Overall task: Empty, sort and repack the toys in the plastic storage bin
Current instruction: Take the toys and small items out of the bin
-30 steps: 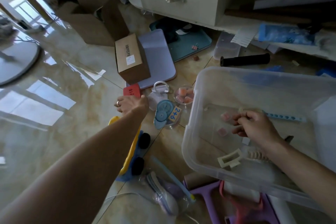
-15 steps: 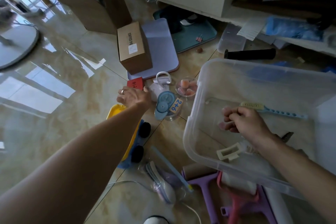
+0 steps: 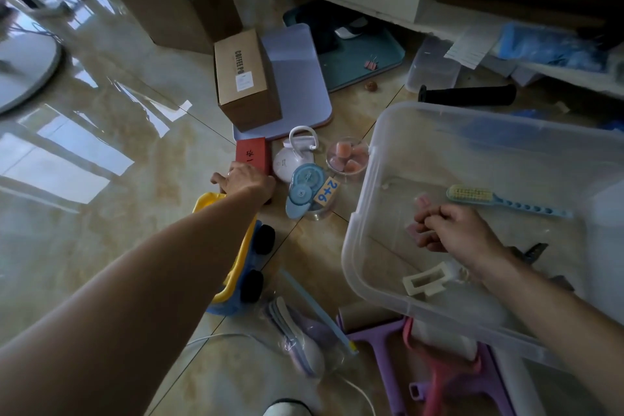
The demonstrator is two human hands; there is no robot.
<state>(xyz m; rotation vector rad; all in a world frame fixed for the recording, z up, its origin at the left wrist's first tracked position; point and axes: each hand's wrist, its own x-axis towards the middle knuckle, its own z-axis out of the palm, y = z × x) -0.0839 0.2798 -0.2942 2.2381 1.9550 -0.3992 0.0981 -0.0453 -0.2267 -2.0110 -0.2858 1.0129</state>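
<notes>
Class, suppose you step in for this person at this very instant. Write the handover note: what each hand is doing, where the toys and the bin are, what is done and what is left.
Left hand: reaching out over the floor, resting at the near end of the red box; grip not visible.
Right hand: inside the plastic bin, fingers curled around small pink blocks.
Done: most items are out on the floor, including the yellow toy truck, the clear cup of pink blocks and the blue tape dispenser.
Left: the brush and the cream clip remain in the bin; sorting and repacking not yet started.
</notes>
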